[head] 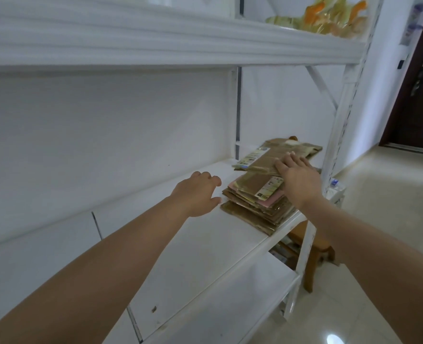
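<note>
Right grip (296, 180), the person's right hand, lies flat with straight fingers on top of the brown packets (255, 197). It presses down on the top ones and closes round nothing. Left grip (198, 192), the left hand, hangs just beside the near left edge of the pile with its fingers loosely curled and nothing in them. Its thumb points at the pile, but I cannot tell whether it touches.

The packets sit at the right end of the middle shelf (200, 244), close to the white upright of the rack. They are flat and brown, some with pale printed labels, and a pink sheet shows between them. The pile is uneven. The lower packets fan out toward the shelf's front edge, and the top few (279, 152) are slid back and turned toward the wall.

The job looks like gathering or squaring up this pile, and it seems to be at its start. One hand steadies the top and the other is not yet on the pile, no packet is lifted, and the edges are not lined up. Closing the left hand on the side, drawing the fanned packets together and shifting the top ones into line all appear to remain.

On the shelf above (155, 45) lie yellow and orange wrapped goods (329, 18). A wooden stool (314, 247) stands on the floor behind the rack's corner.
</note>
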`<move>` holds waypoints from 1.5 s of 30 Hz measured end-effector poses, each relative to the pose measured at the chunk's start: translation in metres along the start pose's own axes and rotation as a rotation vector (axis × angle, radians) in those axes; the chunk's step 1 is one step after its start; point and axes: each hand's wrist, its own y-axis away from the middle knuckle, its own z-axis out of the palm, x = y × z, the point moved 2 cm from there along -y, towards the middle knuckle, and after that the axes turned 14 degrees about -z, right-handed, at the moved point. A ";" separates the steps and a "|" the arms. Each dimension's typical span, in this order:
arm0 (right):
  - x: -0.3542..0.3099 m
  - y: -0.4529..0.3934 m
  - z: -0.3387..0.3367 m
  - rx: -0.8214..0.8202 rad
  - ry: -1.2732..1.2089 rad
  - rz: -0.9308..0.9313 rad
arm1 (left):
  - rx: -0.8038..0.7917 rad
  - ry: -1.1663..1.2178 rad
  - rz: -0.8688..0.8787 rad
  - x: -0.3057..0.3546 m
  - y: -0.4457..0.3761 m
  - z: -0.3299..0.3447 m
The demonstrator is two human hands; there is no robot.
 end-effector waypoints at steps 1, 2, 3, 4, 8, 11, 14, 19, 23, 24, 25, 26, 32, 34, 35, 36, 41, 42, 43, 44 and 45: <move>-0.002 0.000 -0.008 0.027 -0.007 -0.014 | 0.002 0.007 0.002 0.001 0.002 -0.004; -0.006 -0.001 -0.017 0.059 -0.021 -0.028 | 0.000 0.015 -0.001 0.002 0.005 -0.008; -0.011 -0.001 -0.026 0.089 -0.041 -0.041 | -0.004 0.027 -0.008 0.002 0.007 -0.013; -0.016 -0.001 -0.036 0.128 -0.056 -0.056 | -0.010 0.046 -0.021 0.002 0.009 -0.018; -0.044 0.008 -0.072 0.366 -0.060 -0.194 | -0.027 0.287 -0.123 -0.004 0.021 -0.037; -0.069 0.020 -0.085 0.403 -0.061 -0.311 | -0.023 0.706 -0.241 -0.014 0.035 -0.045; -0.091 0.035 -0.089 0.412 -0.051 -0.409 | 0.017 1.089 -0.369 -0.022 0.048 -0.047; -0.112 0.057 -0.088 0.155 -0.103 -0.522 | -0.041 1.308 -0.473 -0.041 0.067 -0.045; -0.111 0.067 -0.087 -0.004 -0.350 -0.306 | 0.000 1.301 -0.499 -0.079 0.098 -0.048; -0.110 0.065 -0.087 -0.021 -0.426 -0.204 | 0.001 1.313 -0.491 -0.088 0.110 -0.050; -0.109 0.061 -0.087 -0.033 -0.503 -0.108 | -0.003 1.336 -0.480 -0.096 0.122 -0.052; -0.109 0.057 -0.086 -0.030 -0.589 -0.033 | -0.010 1.362 -0.467 -0.104 0.134 -0.054; -0.152 0.044 -0.093 -0.006 -1.362 0.250 | -0.017 1.368 -0.471 -0.135 0.198 -0.059; -0.172 0.050 -0.092 -0.017 -1.480 0.282 | 0.047 1.394 -0.527 -0.139 0.217 -0.055; -0.181 0.055 -0.091 -0.021 -1.513 0.285 | 0.073 1.390 -0.555 -0.140 0.226 -0.053; -0.190 0.058 -0.090 -0.030 -1.530 0.273 | 0.085 1.383 -0.576 -0.141 0.236 -0.049; -0.242 0.072 -0.104 -0.104 -1.563 0.124 | 0.102 1.348 -0.666 -0.142 0.286 -0.032; -0.253 0.074 -0.108 -0.114 -1.580 0.093 | 0.116 1.332 -0.690 -0.145 0.296 -0.033; -0.264 0.075 -0.111 -0.127 -1.599 0.068 | 0.136 1.314 -0.713 -0.150 0.305 -0.035; -0.274 0.075 -0.112 -0.141 -1.620 0.049 | 0.155 1.300 -0.732 -0.156 0.314 -0.038; -0.284 0.075 -0.115 -0.155 -1.636 0.031 | 0.171 1.291 -0.745 -0.163 0.323 -0.041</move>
